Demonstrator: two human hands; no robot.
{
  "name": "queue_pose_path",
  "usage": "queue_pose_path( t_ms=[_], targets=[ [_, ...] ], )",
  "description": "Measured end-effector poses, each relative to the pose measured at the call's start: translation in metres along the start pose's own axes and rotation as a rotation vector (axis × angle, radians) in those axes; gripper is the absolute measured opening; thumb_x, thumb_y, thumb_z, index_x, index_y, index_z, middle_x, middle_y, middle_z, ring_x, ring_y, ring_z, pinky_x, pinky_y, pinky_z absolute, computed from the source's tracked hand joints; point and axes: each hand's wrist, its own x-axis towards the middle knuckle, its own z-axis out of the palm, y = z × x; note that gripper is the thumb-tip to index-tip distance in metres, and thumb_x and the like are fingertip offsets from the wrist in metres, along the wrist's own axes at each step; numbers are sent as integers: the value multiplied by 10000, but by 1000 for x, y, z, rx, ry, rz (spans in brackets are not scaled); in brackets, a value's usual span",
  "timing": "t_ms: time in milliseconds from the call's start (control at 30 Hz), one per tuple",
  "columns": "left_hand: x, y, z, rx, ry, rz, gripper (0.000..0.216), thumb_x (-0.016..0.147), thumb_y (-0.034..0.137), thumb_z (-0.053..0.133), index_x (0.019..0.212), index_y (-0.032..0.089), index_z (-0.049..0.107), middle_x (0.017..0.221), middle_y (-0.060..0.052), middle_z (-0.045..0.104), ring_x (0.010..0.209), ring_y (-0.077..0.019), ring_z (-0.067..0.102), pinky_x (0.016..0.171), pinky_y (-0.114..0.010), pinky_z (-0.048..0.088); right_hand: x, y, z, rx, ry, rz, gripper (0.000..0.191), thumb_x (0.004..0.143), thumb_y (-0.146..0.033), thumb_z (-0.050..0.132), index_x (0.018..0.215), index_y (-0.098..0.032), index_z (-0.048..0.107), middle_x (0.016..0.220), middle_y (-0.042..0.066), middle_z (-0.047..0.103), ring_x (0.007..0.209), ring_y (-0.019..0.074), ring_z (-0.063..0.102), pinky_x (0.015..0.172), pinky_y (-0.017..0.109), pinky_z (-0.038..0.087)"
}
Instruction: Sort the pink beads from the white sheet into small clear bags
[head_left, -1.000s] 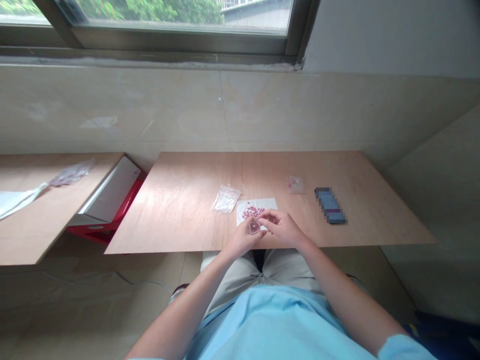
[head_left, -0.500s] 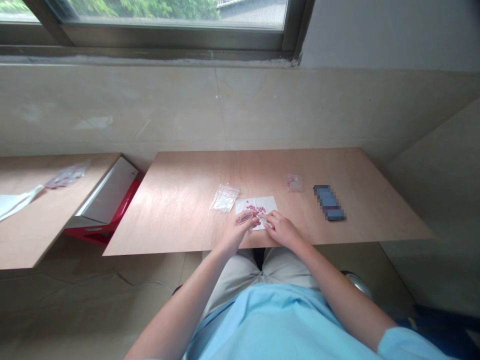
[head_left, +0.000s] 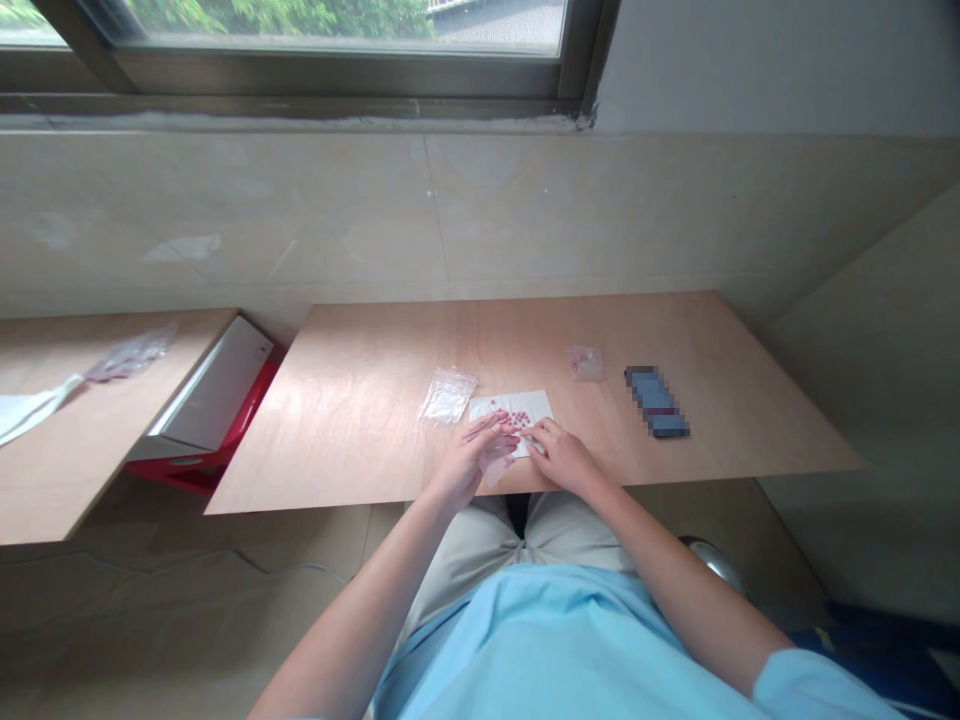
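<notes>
Left hand pinches clear bag in narrow grip; right hand, grip unclear, touches near edge of white paper bearing red beads.

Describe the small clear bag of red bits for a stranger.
On the wooden table, find the white paper. The small bag lies beyond it, beside the blue blurred block; unlike the larger clear bag, it holds red bits.

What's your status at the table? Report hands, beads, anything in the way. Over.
Left hand pinching clear bag. Right hand at paper edge, beside red beads. Second bag left of paper, not blocking.
</notes>
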Motion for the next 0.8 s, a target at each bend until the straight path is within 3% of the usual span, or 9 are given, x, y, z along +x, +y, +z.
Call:
queue_pose_path(
  t_ms=[133,333,533,667,800],
  targets=[
    [0,2,0,30,7,-5,509,820,449,760,1244,202,626,1160,-126,696,972,-247,699,810,-368,561,0,-1,3,16,27,21,284,955,-228,560,1221,-249,657,1157,68,630,942,183,642,844,260,486],
    [3,-1,-1,83,44,39,448,797,421,778,1148,174,650,1016,-89,692,831,-178,673,754,-321,540,1,0,6,25,48,24,178,951,-218,554,1087,-223,669,1100,59,636,923,176,638,830,259,476],
    [3,-6,0,390,81,185,350,805,438,756,1002,174,636,1020,-72,680,906,-201,659,801,-324,519,2,-1,7,16,77,46,238,943,-218,580,1171,-235,647,1108,59,648,942,184,641,818,256,470],
    [3,-9,-1,605,45,274,284,836,423,720,926,191,584,947,-38,661,929,-202,634,871,-335,491,2,-3,8,25,74,63,152,955,-229,564,1030,-237,695,1069,56,656,895,175,645,777,256,466],
    [5,-14,-4,725,54,325,264,844,415,694,898,202,548,859,-7,608,814,-175,586,787,-305,468,6,-3,7,210,143,87,99,909,-255,601,915,-211,690,975,48,675,805,168,631,761,275,478]
  ],
)
